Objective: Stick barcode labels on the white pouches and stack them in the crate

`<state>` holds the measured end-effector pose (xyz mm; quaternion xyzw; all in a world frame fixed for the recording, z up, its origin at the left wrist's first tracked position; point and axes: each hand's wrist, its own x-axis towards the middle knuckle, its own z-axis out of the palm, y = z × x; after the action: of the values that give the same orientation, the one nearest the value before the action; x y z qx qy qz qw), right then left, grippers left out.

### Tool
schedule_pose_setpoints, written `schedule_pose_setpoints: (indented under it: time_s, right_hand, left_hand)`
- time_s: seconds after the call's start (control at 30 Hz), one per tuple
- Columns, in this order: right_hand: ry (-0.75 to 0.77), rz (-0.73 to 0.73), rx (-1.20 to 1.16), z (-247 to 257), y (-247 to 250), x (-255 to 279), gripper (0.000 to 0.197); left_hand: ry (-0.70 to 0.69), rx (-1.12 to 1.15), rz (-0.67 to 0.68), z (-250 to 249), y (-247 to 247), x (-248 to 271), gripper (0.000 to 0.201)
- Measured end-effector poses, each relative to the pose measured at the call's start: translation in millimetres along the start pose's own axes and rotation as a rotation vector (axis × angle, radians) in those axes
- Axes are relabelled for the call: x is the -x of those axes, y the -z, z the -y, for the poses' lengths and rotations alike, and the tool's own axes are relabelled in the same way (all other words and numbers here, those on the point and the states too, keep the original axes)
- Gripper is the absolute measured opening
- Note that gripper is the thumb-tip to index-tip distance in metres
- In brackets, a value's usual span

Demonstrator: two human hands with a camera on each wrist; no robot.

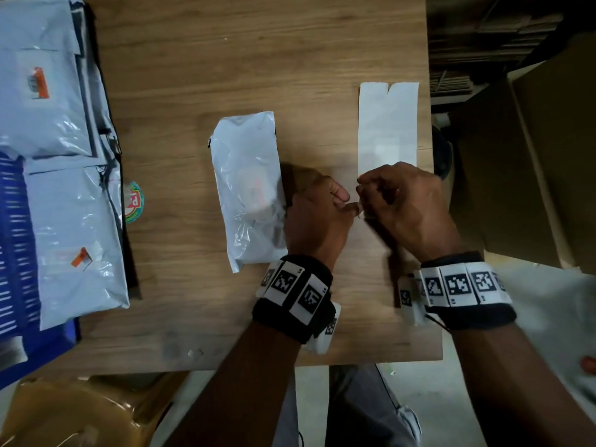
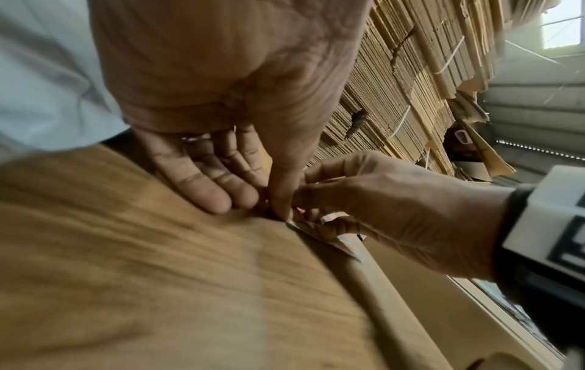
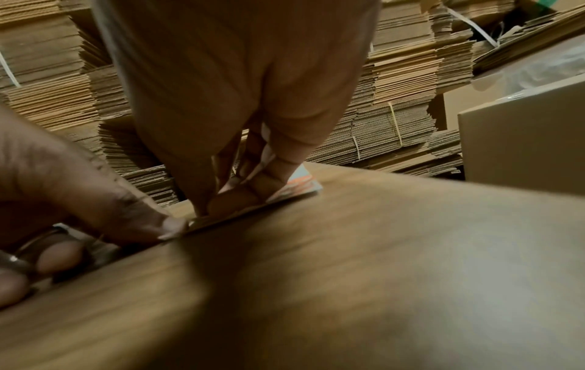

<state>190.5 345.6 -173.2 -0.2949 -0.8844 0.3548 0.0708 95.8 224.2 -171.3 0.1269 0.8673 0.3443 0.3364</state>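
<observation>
**Label pinched at the bench edge**

While labelled pouches (image 1: 74, 221) fill the blue crate (image 1: 16, 240), one white pouch (image 1: 248, 188) lies mid-bench (image 1: 193, 75); left hand (image 1: 314, 217) and right hand (image 1: 406, 201) pinch a small label (image 3: 297, 187). Flattened cardboard (image 3: 395, 100) is stacked behind.

Label (image 3: 294, 187) mostly hidden under right hand (image 1: 409, 201) fingers, print unreadable, blue crate (image 1: 16, 240) cut off by left edge and buried under pouches (image 1: 64, 201), wooden tabletop (image 2: 126, 275) blurred.
</observation>
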Motion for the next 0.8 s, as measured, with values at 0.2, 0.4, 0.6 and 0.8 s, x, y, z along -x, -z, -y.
schedule_pose_setpoints:
  time_s: [0.2, 0.4, 0.6, 0.8]
  right_hand:
    - [0.036, 0.014, 0.012, -1.3, 1.5, -0.8, 0.014]
    - [0.065, 0.011, -0.004, -5.2, -0.5, -2.1, 0.006]
    - [0.068, 0.037, 0.026, -3.9, 0.0, -4.5, 0.008]
    - [0.085, 0.056, 0.054, -5.2, 0.2, -4.7, 0.006]
  left_hand:
    - [0.004, 0.021, 0.009, 2.1, -0.3, -2.3, 0.021]
    - [0.018, 0.018, 0.037, 0.8, 3.7, -6.4, 0.018]
    - [0.062, 0.001, 0.066, -8.5, 8.8, -6.0, 0.018]
    - [0.076, -0.041, 0.055, -13.0, 8.8, -6.1, 0.019]
